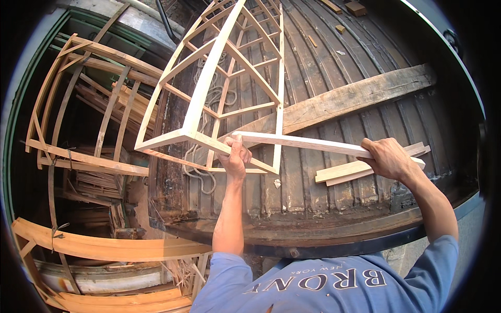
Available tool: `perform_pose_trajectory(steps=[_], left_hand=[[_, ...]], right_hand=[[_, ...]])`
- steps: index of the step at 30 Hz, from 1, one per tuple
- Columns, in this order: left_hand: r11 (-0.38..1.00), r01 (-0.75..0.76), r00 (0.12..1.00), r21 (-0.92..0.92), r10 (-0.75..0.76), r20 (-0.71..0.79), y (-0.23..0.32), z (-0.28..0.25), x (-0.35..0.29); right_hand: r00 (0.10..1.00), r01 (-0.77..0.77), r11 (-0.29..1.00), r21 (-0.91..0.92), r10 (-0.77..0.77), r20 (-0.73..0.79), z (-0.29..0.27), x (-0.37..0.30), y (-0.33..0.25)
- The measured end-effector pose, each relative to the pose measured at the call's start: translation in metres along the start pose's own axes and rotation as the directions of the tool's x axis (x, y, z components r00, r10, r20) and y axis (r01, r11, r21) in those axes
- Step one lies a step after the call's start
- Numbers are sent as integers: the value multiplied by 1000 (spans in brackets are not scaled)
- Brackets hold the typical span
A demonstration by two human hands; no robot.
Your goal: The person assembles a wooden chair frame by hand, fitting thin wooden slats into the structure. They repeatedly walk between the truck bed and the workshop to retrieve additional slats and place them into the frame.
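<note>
A long pale wooden strip (302, 141) runs between my two hands, over the ribbed metal bed. My left hand (236, 155) is closed at its left end, thumb up against the wood, right beside the end bar of a wooden frame (206, 83). I cannot tell whether those fingers also touch the frame. My right hand (389, 159) is wrapped over the strip near its other end, and a short tip shows past the palm. The slatted frame stretches away from me, its near end by my left hand. Beneath my right hand lie several short pale wood pieces (349, 170).
A thick weathered plank (339, 101) lies diagonally across the ribbed metal bed (305, 201), partly under the frame. Rope (209, 182) is coiled below the frame. More wooden frames (112, 55) and stacked wood stand at left. Small offcuts (356, 8) lie at the far end.
</note>
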State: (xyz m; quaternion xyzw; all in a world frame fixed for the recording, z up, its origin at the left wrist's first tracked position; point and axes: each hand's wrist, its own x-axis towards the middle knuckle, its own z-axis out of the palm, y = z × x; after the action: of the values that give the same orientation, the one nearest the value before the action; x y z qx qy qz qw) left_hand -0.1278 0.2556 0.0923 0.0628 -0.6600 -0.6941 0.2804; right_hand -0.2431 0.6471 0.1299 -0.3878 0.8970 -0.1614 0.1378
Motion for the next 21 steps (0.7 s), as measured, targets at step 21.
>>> perform_pose_trajectory(steps=[21], left_hand=[[1000, 25, 998, -15, -26, -57, 2, 3, 0]], right_hand=[[992, -50, 998, -34, 53, 115, 17, 5, 12]])
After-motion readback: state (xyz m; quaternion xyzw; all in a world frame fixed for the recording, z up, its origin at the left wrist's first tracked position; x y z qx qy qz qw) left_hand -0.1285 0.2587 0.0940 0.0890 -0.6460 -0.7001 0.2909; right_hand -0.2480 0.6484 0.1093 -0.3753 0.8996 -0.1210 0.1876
